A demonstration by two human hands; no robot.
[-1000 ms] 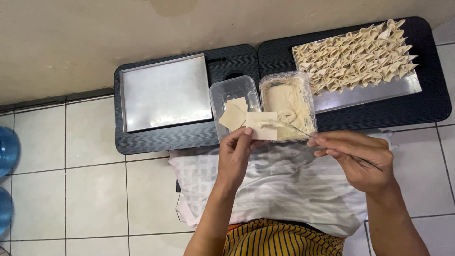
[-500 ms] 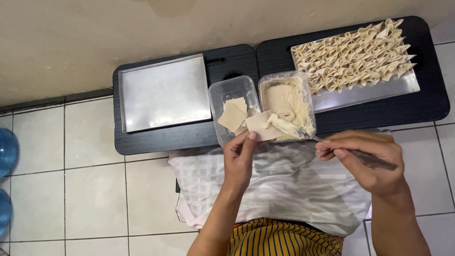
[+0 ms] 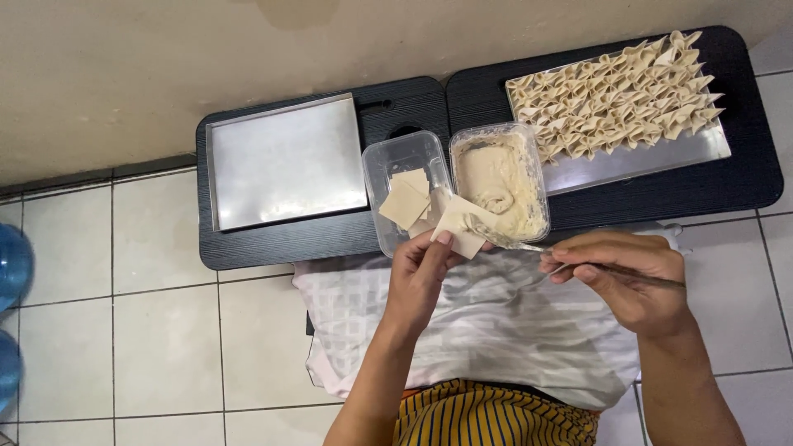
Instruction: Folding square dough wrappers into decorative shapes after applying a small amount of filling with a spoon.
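**One wrapper being filled**

One square dough wrapper (image 3: 459,225) is being pinched by the left hand (image 3: 421,277) beside the tub of filling (image 3: 499,183). A spoon (image 3: 578,263) is being gripped by the right hand (image 3: 628,277), its bowl touching the wrapper.

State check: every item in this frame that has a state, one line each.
left hand: holding a square wrapper
right hand: gripping a spoon, its bowl at the wrapper
left tray: bare
right tray: mostly covered with folded dumplings
wrapper tub: open, few wrappers left
filling tub: open, paste inside
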